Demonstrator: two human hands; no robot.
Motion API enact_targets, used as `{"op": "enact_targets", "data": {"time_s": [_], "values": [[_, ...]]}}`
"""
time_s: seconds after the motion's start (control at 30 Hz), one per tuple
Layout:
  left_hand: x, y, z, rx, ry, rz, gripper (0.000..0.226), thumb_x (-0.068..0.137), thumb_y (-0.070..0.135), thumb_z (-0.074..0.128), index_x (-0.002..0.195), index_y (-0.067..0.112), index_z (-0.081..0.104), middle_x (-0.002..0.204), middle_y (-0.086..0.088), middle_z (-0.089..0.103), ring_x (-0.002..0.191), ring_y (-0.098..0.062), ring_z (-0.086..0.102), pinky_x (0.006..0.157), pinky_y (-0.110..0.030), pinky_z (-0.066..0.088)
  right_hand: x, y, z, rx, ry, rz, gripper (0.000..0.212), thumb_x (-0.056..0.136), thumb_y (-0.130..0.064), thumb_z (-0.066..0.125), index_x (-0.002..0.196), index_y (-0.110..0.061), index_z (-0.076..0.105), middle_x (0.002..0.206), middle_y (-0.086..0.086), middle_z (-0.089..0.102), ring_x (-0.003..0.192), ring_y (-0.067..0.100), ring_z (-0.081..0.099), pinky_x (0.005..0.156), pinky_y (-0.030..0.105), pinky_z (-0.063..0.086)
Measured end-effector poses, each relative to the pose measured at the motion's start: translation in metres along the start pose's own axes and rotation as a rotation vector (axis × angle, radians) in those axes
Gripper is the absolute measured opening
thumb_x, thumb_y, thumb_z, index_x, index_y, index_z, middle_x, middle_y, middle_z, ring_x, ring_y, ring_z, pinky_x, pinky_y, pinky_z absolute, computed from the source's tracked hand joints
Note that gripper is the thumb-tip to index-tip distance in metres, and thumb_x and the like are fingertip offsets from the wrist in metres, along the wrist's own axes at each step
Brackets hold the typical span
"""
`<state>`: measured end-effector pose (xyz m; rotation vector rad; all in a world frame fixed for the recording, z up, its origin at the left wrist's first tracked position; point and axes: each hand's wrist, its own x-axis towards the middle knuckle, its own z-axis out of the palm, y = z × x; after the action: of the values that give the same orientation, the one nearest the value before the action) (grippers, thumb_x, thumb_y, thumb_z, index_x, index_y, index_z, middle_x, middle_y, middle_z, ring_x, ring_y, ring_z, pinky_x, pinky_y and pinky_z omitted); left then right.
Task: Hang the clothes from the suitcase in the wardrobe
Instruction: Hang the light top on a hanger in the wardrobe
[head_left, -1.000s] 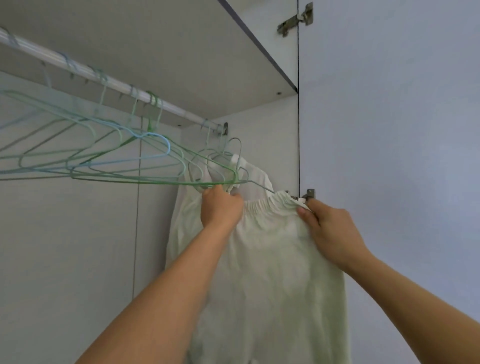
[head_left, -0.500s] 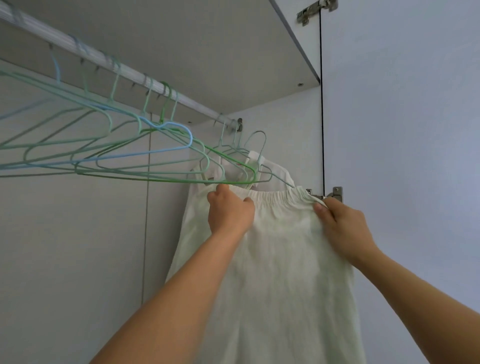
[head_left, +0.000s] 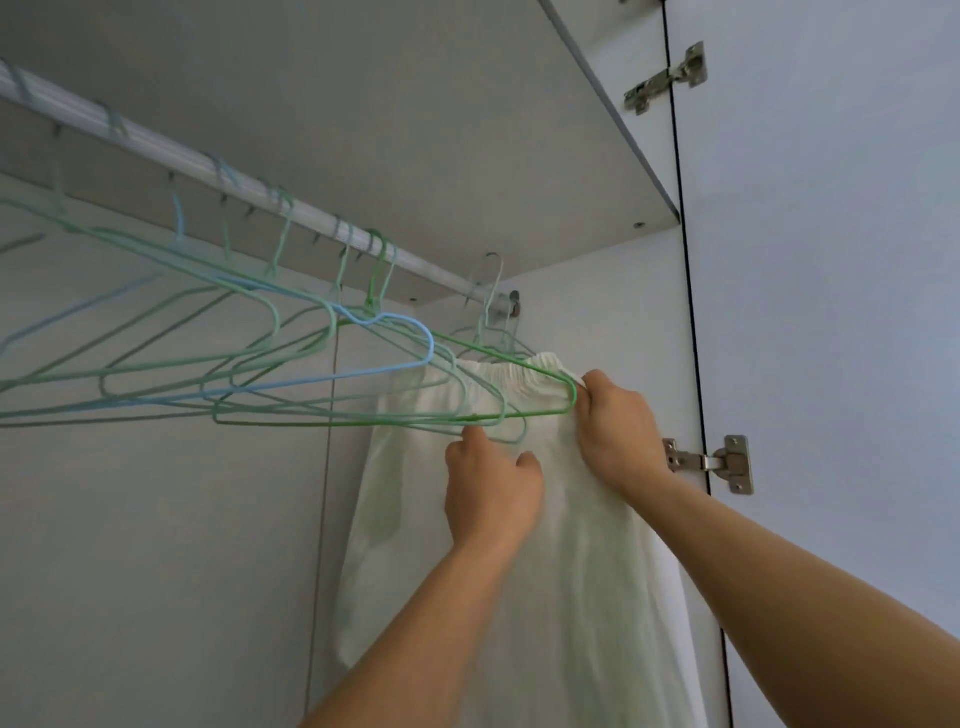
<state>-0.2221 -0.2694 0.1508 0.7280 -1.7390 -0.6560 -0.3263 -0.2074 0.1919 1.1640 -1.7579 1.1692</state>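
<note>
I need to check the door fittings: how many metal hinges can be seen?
2. One hinge sits at the top right beside the shelf edge; the other hinge is lower, just right of the right hand. More may lie outside the view.

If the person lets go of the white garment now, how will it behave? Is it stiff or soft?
Probably soft and floppy: the white garment hangs in loose folds below the right hand. It looks thin, so likely light. Its gathered waistband might slip along the smooth wire hangers.

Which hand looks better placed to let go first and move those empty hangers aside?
Probably the left hand: it sits right beneath the empty wire hangers, while the right hand grips the white garment's elastic waistband beside the wardrobe wall.
</note>
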Motion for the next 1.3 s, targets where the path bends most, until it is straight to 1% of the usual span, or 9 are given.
{"op": "enact_targets", "data": {"time_s": [0.2, 0.3, 0.6, 0.73, 0.8, 0.87, 1.07, 1.17, 1.3], "values": [[-0.001, 0.000, -0.004, 0.016, -0.010, 0.059, 0.057, 0.091, 0.029, 0.057, 0.142, 0.009, 0.038, 0.138, -0.005, 0.044, 0.125, -0.023, 0.047, 0.098, -0.029, 0.038, 0.016, -0.014, 0.008, 0.058, -0.037, 0.029, 0.006, 0.094, -0.009, 0.041, 0.088, -0.010, 0.042, 0.089, 0.022, 0.061, 0.086, 0.042, 0.056, 0.064, 0.039, 0.040], [-0.003, 0.001, -0.004, 0.026, -0.022, 0.060, 0.055, 0.093, 0.029, 0.055, 0.141, 0.010, 0.039, 0.140, -0.003, 0.043, 0.127, -0.021, 0.046, 0.097, -0.027, 0.038, 0.015, -0.018, 0.010, 0.044, -0.087, 0.057, 0.007, 0.095, -0.010, 0.040, 0.089, -0.012, 0.044, 0.082, 0.015, 0.056, 0.088, 0.039, 0.056, 0.061, 0.033, 0.032], [-0.007, 0.006, -0.005, -0.023, -0.021, 0.071, 0.058, 0.091, 0.027, 0.057, 0.144, 0.016, 0.036, 0.144, 0.000, 0.041, 0.130, -0.019, 0.044, 0.101, -0.029, 0.038, 0.040, -0.024, 0.007, 0.108, -0.056, 0.116, 0.034, 0.100, -0.024, 0.043, 0.069, -0.011, 0.039, 0.070, 0.008, 0.047, 0.074, 0.031, 0.044, 0.063, 0.034, 0.030], [-0.008, 0.008, -0.010, -0.028, -0.030, 0.061, 0.056, 0.091, 0.028, 0.057, 0.142, 0.015, 0.038, 0.143, 0.002, 0.043, 0.130, -0.018, 0.045, 0.100, -0.027, 0.037, 0.047, -0.035, 0.013, 0.065, -0.170, 0.063, 0.040, 0.099, -0.024, 0.045, 0.061, -0.016, 0.035, 0.080, 0.017, 0.057, 0.086, 0.036, 0.053, 0.063, 0.033, 0.025], [-0.008, 0.007, -0.012, -0.009, -0.031, 0.053, 0.054, 0.091, 0.028, 0.057, 0.140, 0.014, 0.040, 0.141, 0.001, 0.044, 0.129, -0.018, 0.045, 0.100, -0.027, 0.037, 0.042, -0.036, 0.014, 0.014, -0.240, 0.055, 0.034, 0.101, -0.024, 0.042, 0.070, -0.013, 0.047, 0.101, 0.022, 0.064, 0.102, 0.037, 0.056, 0.071, 0.033, 0.031], [-0.008, 0.003, -0.013, 0.016, -0.034, 0.050, 0.052, 0.091, 0.027, 0.056, 0.139, 0.013, 0.041, 0.140, 0.000, 0.044, 0.127, -0.019, 0.046, 0.098, -0.027, 0.037, 0.034, -0.031, 0.011, -0.058, -0.308, 0.065, 0.029, 0.103, -0.021, 0.037, 0.100, -0.005, 0.061, 0.119, 0.020, 0.061, 0.113, 0.035, 0.054, 0.085, 0.032, 0.036], [-0.011, -0.006, -0.016, 0.016, -0.003, 0.033, 0.049, 0.090, 0.024, 0.058, 0.136, 0.013, 0.044, 0.139, -0.001, 0.047, 0.127, -0.019, 0.046, 0.098, -0.027, 0.035, 0.014, -0.009, 0.003, 0.009, -0.148, 0.180, 0.038, 0.096, -0.036, 0.050, 0.127, -0.015, 0.058, 0.125, 0.012, 0.058, 0.115, 0.029, 0.053, 0.093, 0.035, 0.042], [-0.012, -0.004, -0.015, -0.013, 0.007, 0.036, 0.050, 0.091, 0.023, 0.057, 0.138, 0.014, 0.043, 0.139, 0.001, 0.047, 0.126, -0.019, 0.047, 0.097, -0.027, 0.036, 0.004, -0.015, -0.008, 0.130, 0.024, 0.014, 0.028, 0.090, -0.038, 0.061, 0.112, -0.020, 0.066, 0.102, -0.001, 0.060, 0.094, 0.015, 0.057, 0.083, 0.029, 0.044], [-0.016, 0.001, -0.013, -0.038, 0.003, 0.054, 0.049, 0.091, 0.024, 0.058, 0.137, 0.015, 0.044, 0.137, 0.003, 0.048, 0.123, -0.019, 0.050, 0.093, -0.027, 0.038, -0.007, -0.031, -0.013, 0.339, -0.324, -0.044, 0.015, 0.092, -0.027, 0.063, 0.081, -0.017, 0.068, 0.064, -0.007, 0.059, 0.051, 0.000, 0.051, 0.057, 0.014, 0.042]]}}
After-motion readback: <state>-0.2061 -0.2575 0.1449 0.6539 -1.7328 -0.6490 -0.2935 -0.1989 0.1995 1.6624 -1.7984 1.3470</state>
